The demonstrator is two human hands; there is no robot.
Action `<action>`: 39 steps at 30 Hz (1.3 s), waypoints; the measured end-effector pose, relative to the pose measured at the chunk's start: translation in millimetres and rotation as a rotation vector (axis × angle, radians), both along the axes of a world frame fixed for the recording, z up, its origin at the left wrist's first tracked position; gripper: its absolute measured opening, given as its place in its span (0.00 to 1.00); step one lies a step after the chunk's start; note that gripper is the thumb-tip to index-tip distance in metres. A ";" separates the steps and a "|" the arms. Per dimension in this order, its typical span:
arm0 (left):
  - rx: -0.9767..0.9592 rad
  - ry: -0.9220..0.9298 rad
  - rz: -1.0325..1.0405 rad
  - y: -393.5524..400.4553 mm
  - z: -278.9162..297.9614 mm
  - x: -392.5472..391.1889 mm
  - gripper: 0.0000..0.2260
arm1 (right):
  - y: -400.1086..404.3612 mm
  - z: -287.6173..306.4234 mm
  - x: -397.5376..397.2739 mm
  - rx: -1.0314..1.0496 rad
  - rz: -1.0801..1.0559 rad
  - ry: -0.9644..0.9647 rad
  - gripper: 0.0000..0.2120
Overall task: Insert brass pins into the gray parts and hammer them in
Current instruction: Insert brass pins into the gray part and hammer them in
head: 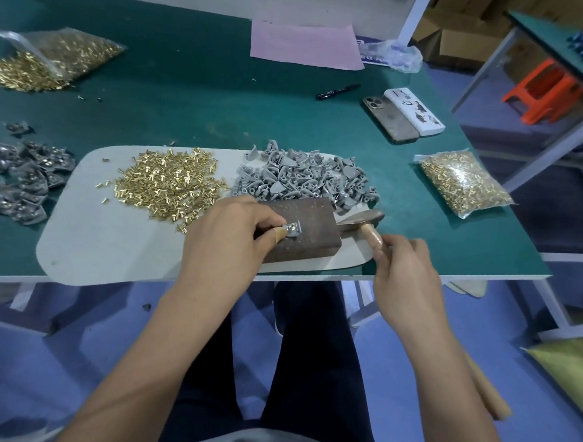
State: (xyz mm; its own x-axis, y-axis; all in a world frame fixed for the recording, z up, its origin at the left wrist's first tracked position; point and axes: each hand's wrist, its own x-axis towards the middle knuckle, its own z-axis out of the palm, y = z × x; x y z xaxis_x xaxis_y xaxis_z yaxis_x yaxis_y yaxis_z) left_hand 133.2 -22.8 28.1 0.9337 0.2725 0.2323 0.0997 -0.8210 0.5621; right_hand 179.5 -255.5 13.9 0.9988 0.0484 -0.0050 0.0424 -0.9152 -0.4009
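My left hand (229, 235) pinches a small gray part (293, 229) with a brass pin in it, held on top of a rusty metal block (304, 230). My right hand (402, 275) grips the wooden handle of a hammer (369, 228), whose head lies on the mat just right of the block. A heap of loose brass pins (168, 184) lies on the white mat (97, 246), and a heap of gray parts (304, 175) sits behind the block.
Finished gray parts (11, 180) pile up at the left. An open bag of pins (51, 58) lies far left, a sealed bag (462, 183) at the right. A phone (389, 119), white box (413, 111), marker (338, 91) and pink paper (306, 45) lie behind.
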 end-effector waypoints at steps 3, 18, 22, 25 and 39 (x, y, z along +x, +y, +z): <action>0.027 0.010 0.008 -0.3 0.7 -0.6 0.04 | -2.7 -0.2 -4.6 0.087 0.015 0.018 0.12; 0.140 0.036 0.020 3.1 5.2 2.4 0.06 | 14.9 51.4 -3.2 0.239 0.437 -0.017 0.12; 0.139 0.026 0.022 1.5 6.7 2.8 0.06 | 13.2 67.5 5.7 0.127 0.458 -0.110 0.14; 0.146 0.026 0.024 1.2 6.3 2.7 0.06 | 16.0 67.9 4.3 0.197 0.438 -0.166 0.16; 0.175 0.034 0.014 0.9 9.6 2.0 0.07 | 20.1 57.3 -10.8 0.107 0.440 -0.085 0.23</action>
